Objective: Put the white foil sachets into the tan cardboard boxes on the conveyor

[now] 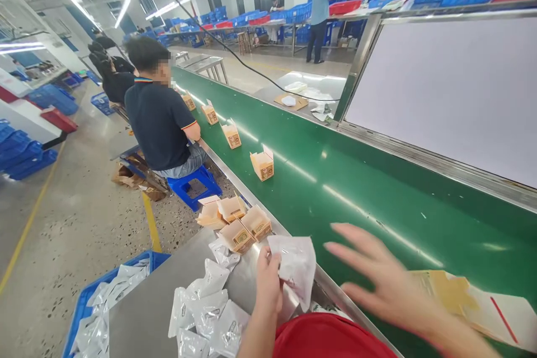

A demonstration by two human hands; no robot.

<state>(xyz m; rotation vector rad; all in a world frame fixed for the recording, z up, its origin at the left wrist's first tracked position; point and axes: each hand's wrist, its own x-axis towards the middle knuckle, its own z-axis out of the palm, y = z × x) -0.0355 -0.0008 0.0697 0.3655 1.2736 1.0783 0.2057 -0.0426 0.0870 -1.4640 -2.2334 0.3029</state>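
Observation:
My left hand [269,275] is closed on the edge of a white sachet [296,265], held up over the table's edge by the belt. My right hand [377,279] is spread above the green conveyor belt [319,207], with nothing in its fingers. Beside the right forearm a yellowish carton [453,293] with white flaps and a red strip lies on the belt, partly covered by the arm. To the left of the left hand, several white sachets [210,307] are heaped on the metal table [142,302]. Just beyond them stand several open small boxes [237,235].
Several open boxes [263,165] stand in a row along the belt. A co-worker in a dark shirt [161,117] sits on a blue stool [195,184] at the belt's left side. A blue crate [79,305] of sachets is at lower left. A metal-framed white panel [448,89] borders the far side.

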